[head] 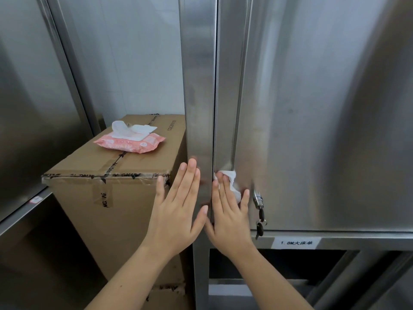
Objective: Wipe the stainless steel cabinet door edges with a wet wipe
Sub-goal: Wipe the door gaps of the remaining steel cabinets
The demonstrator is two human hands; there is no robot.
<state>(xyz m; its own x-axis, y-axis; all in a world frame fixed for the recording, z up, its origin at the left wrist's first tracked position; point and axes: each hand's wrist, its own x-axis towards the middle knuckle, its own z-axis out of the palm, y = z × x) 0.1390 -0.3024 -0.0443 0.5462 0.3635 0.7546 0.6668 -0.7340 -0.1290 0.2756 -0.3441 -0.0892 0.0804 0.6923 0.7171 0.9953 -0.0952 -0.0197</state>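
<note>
A tall stainless steel cabinet door (312,108) fills the right half of the view. Its left edge (225,97) runs vertically beside a steel frame post (197,86). My right hand (230,211) presses a white wet wipe (233,183) flat against that door edge, fingers straight and spread. The wipe shows above and beside my fingers. My left hand (178,204) lies flat on the frame post, fingers straight, holding nothing.
A door lock with hanging keys (259,209) sits just right of my right hand. A pink wet wipe pack (130,139), one wipe pulled up, lies on a taped cardboard box (107,186) at left. A white label (296,242) is below the door.
</note>
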